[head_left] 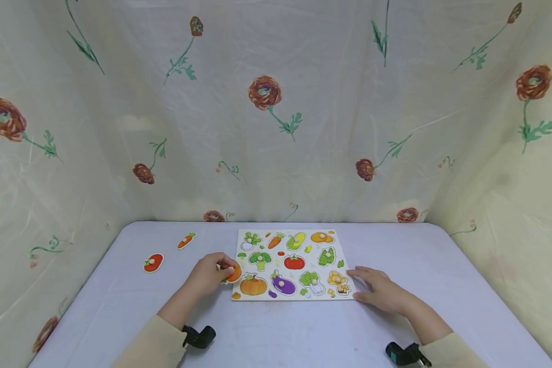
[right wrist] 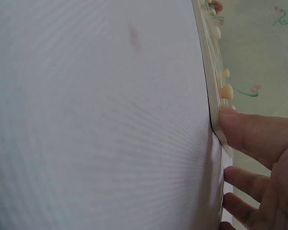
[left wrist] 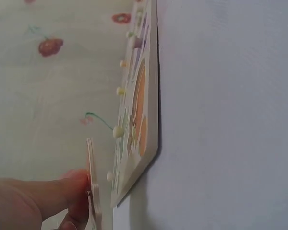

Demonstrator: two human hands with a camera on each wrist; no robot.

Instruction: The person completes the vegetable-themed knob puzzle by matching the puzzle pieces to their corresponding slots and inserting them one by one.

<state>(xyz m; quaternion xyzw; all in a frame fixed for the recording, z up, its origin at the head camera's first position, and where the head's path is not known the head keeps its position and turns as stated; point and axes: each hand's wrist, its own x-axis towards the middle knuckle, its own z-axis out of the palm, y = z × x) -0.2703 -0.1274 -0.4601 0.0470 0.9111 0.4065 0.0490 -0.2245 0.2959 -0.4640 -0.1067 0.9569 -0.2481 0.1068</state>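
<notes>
My left hand (head_left: 211, 273) pinches an orange pumpkin puzzle piece (head_left: 234, 274) between thumb and fingers, just over the left edge of a white vegetable puzzle board (head_left: 267, 296). In the left wrist view, the held piece (left wrist: 92, 177) appears edge-on, apart from the board. My right hand (head_left: 382, 290) rests at the board's right edge with fingers extended. Its thumb (right wrist: 245, 132) touches the board near the corner in the right wrist view. The board's pumpkin picture (head_left: 253, 286), at lower left, shows no knob; the eggplant piece (head_left: 283, 284) beside it has one.
A loose tomato piece (head_left: 153, 262) and a loose carrot piece (head_left: 186, 240) lie on the white table left of the board. Several knobbed vegetable pieces sit in the board. A flowered curtain (head_left: 322, 168) stands behind the table and along both sides.
</notes>
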